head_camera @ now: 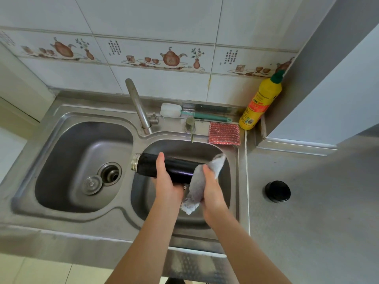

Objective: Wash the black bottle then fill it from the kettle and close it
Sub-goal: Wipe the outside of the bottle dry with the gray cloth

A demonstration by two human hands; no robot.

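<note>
The black bottle (177, 168) lies sideways over the small right sink basin (233, 160), its open metal neck pointing left. My left hand (167, 181) grips it around the middle. My right hand (211, 188) holds a grey cloth (198, 184) pressed over the bottle's base end. The bottle's black cap (277, 191) stands apart on the grey counter to the right. No kettle is in view.
The large left basin (61, 160) holds a drain and a loose metal plug (91, 184). The tap (137, 105) stands behind the basins. On the back ledge lie a bottle brush (184, 113), a red scouring pad (224, 133) and a yellow detergent bottle (260, 103).
</note>
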